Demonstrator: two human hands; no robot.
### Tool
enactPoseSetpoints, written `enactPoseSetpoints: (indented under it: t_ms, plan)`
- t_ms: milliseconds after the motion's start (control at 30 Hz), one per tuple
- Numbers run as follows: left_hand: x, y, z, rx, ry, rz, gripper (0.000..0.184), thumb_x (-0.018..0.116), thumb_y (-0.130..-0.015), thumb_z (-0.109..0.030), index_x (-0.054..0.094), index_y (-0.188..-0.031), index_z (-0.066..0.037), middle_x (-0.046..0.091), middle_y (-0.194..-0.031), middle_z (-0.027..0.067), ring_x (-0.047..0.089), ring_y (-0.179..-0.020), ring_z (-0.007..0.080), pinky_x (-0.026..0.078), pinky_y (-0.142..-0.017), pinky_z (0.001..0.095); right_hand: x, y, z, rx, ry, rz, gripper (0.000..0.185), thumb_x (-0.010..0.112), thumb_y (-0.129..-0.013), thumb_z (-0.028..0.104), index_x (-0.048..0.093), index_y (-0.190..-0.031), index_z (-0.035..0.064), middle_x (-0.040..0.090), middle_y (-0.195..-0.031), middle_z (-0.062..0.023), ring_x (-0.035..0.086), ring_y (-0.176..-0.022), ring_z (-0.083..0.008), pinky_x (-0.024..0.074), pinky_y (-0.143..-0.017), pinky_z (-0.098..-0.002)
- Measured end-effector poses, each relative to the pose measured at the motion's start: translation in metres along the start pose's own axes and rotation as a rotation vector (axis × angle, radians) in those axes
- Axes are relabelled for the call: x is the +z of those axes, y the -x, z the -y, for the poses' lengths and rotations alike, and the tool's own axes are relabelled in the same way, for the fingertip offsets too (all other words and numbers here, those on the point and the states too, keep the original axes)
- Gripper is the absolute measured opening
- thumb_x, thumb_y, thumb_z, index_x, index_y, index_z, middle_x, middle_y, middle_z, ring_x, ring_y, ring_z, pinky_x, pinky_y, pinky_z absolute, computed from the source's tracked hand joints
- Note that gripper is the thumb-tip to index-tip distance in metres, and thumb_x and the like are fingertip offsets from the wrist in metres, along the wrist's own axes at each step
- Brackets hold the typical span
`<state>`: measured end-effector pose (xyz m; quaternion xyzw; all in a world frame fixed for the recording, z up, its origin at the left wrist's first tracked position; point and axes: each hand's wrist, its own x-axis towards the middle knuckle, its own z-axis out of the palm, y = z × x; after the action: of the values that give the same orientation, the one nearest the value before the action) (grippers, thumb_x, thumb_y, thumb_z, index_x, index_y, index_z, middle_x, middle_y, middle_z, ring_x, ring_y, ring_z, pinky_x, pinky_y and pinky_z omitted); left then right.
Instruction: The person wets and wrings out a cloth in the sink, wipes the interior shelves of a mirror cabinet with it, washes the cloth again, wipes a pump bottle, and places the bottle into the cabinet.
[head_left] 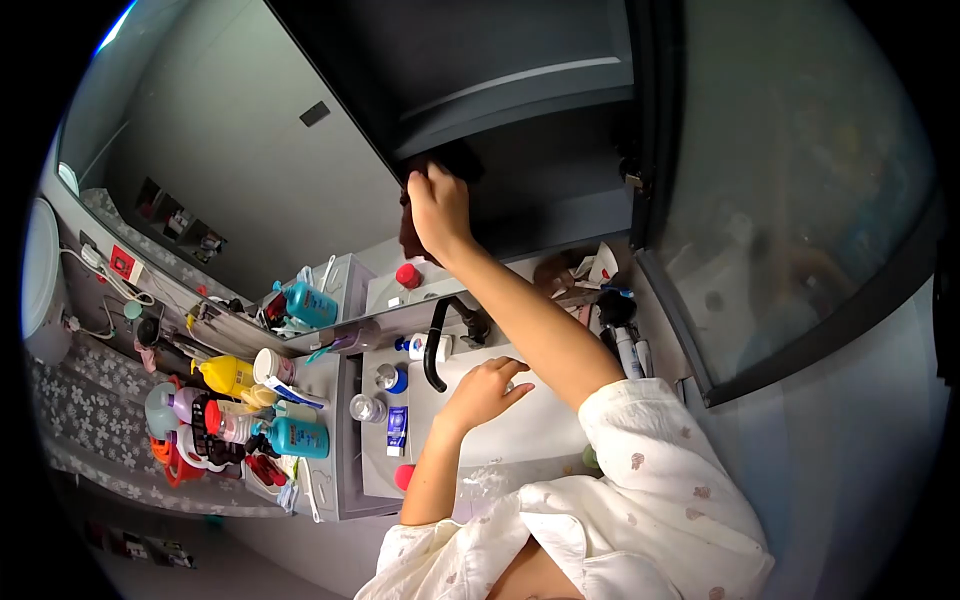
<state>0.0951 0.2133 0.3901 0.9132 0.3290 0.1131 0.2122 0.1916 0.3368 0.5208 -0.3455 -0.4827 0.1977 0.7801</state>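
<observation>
My right hand (pixel 438 212) is raised at the edge of an open dark cabinet (pixel 540 140), its fingers closed on a dark red-brown cloth (pixel 408 236). Part of the cloth hangs below the fist beside the mirror (pixel 230 130); the rest is hidden by the hand or lost in shadow. Lower down, my left hand (pixel 484 392) hovers over the white sink (pixel 560 425), near the black faucet (pixel 434 345). Its fingers are apart and nothing shows in them.
Left of the sink stand a blue-labelled tube (pixel 397 430), a clear jar (pixel 367 408), a teal bottle (pixel 298 437) and a yellow bottle (pixel 228 376). Brushes and pens (pixel 628 350) stand right of the faucet. A framed glass panel (pixel 790 200) is at the right.
</observation>
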Motion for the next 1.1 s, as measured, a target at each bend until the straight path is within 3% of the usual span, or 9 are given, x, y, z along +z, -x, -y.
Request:
enactPoseSetpoints:
  t_ms: [100,233,400,533,667,733,767,1000,1100]
  plan:
    - [0.003,0.000,0.000,-0.038,0.047,0.010,0.030,0.056,-0.079,-0.028,0.058,-0.095,-0.004,0.059,-0.091,0.0135,0.057,-0.079,0.0306,0.046,-0.071,0.0377,-0.011,0.010,-0.027,-0.140,0.134,0.007,0.019,0.043,-0.077,0.013,0.049,-0.077,-0.0051,0.055,-0.073,-0.0244,0.053,-0.068,-0.0408,0.0416,-0.061,-0.0452]
    - [0.014,0.004,0.007,-0.047,0.069,0.086,0.031,0.055,-0.080,-0.030,0.057,-0.096,-0.003,0.059,-0.091,0.0149,0.057,-0.079,0.0324,0.046,-0.071,0.0378,-0.029,0.027,-0.055,-0.204,0.400,0.103,0.044,0.040,-0.074,0.015,0.044,-0.108,-0.0135,0.057,-0.080,-0.0276,0.053,-0.074,-0.0417,0.0238,-0.099,-0.0473]
    - [0.019,-0.013,0.004,-0.020,0.115,0.114,0.032,0.055,-0.080,-0.030,0.057,-0.096,-0.003,0.059,-0.092,0.0153,0.057,-0.081,0.0330,0.046,-0.072,0.0373,-0.057,0.059,-0.081,-0.173,0.790,0.237,0.040,0.041,-0.074,0.016,0.050,-0.102,-0.0119,0.059,-0.080,-0.0251,0.057,-0.077,-0.0371,0.0275,-0.097,-0.0460]
    - [0.025,-0.026,-0.002,0.069,0.143,0.097,0.027,0.058,-0.078,-0.021,0.057,-0.095,0.000,0.060,-0.091,0.0164,0.059,-0.078,0.0287,0.046,-0.069,0.0353,-0.067,0.056,-0.054,-0.124,0.916,0.433,0.033,0.041,-0.073,0.019,0.059,-0.080,-0.0067,0.060,-0.065,-0.0183,0.058,-0.065,-0.0332,0.0435,-0.073,-0.0407]
    - [0.017,-0.037,-0.005,0.116,0.193,0.113,0.027,0.057,-0.077,-0.018,0.056,-0.096,0.001,0.060,-0.088,0.0179,0.058,-0.077,0.0298,0.046,-0.070,0.0348,-0.081,0.066,-0.057,0.724,-0.388,-0.272,0.024,0.041,-0.072,0.017,0.057,-0.081,0.0013,0.061,-0.079,-0.0128,0.058,-0.073,-0.0245,0.0437,-0.069,-0.0405]
    - [0.015,-0.043,-0.005,0.131,0.184,0.073,0.026,0.057,-0.076,-0.016,0.056,-0.097,0.000,0.059,-0.092,0.0180,0.057,-0.082,0.0306,0.044,-0.073,0.0355,-0.098,0.056,-0.046,1.154,-1.046,-0.302,0.032,0.041,-0.072,0.019,0.055,-0.090,-0.0031,0.059,-0.094,-0.0159,0.057,-0.086,-0.0286,0.0456,-0.077,-0.0386]
    - [0.013,-0.044,-0.007,0.152,0.141,-0.083,0.027,0.058,-0.075,-0.015,0.057,-0.097,0.000,0.058,-0.094,0.0179,0.055,-0.085,0.0311,0.043,-0.076,0.0361,-0.106,0.054,-0.046,1.204,-0.996,-0.232,0.034,0.042,-0.071,0.018,0.053,-0.097,-0.0020,0.058,-0.098,-0.0158,0.057,-0.087,-0.0292,0.0448,-0.083,-0.0399]
    - [0.005,-0.092,0.003,0.206,-0.201,-0.699,0.051,0.061,-0.066,-0.010,0.042,-0.112,0.005,0.037,-0.121,0.0240,0.038,-0.109,0.0405,0.033,-0.091,0.0444,-0.120,0.022,-0.017,0.309,-1.430,-0.032,0.047,0.043,-0.081,0.033,0.048,-0.114,0.0005,0.052,-0.113,-0.0135,0.049,-0.103,-0.0270,0.0380,-0.090,-0.0360]
    - [0.011,-0.117,0.007,0.123,-0.431,-0.764,0.055,0.060,-0.067,-0.014,0.039,-0.113,0.006,0.036,-0.123,0.0236,0.035,-0.114,0.0402,0.028,-0.095,0.0484,-0.103,-0.017,-0.054,0.077,-0.901,-0.429,0.044,0.038,-0.085,0.027,0.042,-0.118,-0.0032,0.048,-0.118,-0.0152,0.045,-0.109,-0.0266,0.0317,-0.095,-0.0331]
